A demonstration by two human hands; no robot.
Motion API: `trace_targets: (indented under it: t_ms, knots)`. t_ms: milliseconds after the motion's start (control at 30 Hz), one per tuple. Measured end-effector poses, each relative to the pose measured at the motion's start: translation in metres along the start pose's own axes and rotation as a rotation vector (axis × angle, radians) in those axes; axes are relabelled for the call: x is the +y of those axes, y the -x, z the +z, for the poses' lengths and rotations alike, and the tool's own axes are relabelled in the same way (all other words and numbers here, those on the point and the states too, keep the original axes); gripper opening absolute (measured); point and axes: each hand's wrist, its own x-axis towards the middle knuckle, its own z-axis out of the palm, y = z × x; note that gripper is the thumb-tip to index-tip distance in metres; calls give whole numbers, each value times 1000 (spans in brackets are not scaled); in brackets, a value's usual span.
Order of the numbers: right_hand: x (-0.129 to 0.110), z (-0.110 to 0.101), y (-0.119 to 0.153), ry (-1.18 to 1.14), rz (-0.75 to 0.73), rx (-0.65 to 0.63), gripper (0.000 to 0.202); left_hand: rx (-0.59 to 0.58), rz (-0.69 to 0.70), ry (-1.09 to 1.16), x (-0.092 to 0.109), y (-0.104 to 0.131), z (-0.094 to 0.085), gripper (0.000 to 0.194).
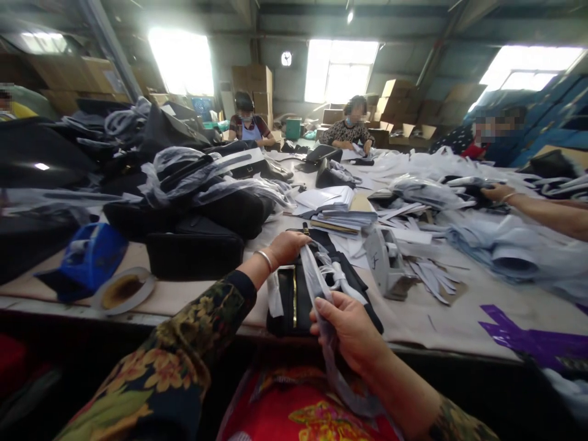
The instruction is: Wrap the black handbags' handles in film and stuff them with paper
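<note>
A black handbag (pixel 285 306) with a gold zip lies flat at the table's front edge, before my body. My left hand (pixel 290 246), with a bangle at the wrist, is closed at the bag's far side on one end of a strap wrapped in thin, cloudy plastic (pixel 315 275). Nearer to me, my right hand (pixel 346 324) pinches the same strap between thumb and fingers. From there the strap's loose end hangs down over the table edge. White wrapping (pixel 342 278) covers fittings on top of the bag.
Left of the bag stand a blue tape dispenser (pixel 94 254), a tape roll (pixel 126 291) and piled black bags (pixel 197 245). Rightward are a grey tape dispenser (pixel 388 263), paper strips (pixel 434 278) and purple plastic (pixel 535 337). A co-worker's arm (pixel 546 208) reaches in from the right.
</note>
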Motion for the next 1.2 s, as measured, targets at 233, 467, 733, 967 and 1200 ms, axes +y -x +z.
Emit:
trace_targets:
  t_ms: [233,467,733,967,1200]
  knots:
    - [-15,-5,0,-79,-26,64,52,-23,-214,85,-20,-18,29,23]
    - [-46,-11,-1,-161,-149,40,48,-34,-299,146,-35,-10,33,19]
    - [-50,-11,-1,-233,-172,49,48,-157,-356,230,-44,2,43,27]
    - [-28,-11,6,-116,43,6,49,-179,-359,277,-46,2,53,33]
    - [-26,14,-41,61,154,-7,21,-168,-333,273,-44,3,53,28]
